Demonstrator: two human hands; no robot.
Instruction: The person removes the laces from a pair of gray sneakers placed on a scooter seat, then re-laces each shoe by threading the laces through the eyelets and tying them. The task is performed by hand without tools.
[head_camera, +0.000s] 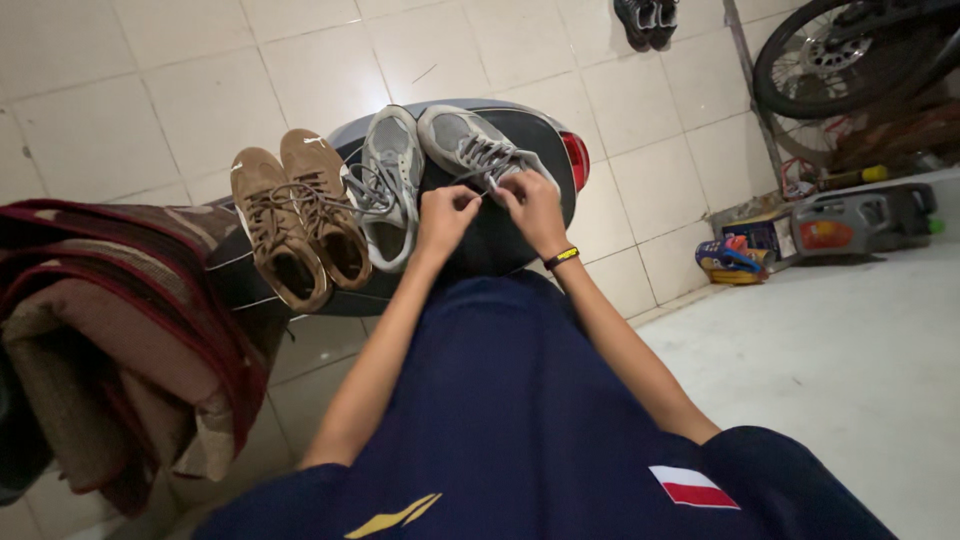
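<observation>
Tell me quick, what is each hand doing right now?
Left hand: closed, pinching a grey lace of the right-hand grey mesh sneaker.
Right hand: closed, pinching a lace of the same sneaker.

A pair of brown shoes (295, 225) sat on the dark scooter seat (490, 250) – beside it hung a folded maroon blanket (120, 330). On the tiled floor (200, 90) lay a bike wheel (850, 55), a grey oil jug (850, 222) and dark shoes (645, 20)

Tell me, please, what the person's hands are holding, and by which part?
Both the left hand and right hand pinch the laces of the right-hand grey sneaker, near its tongue, on the scooter seat.
</observation>
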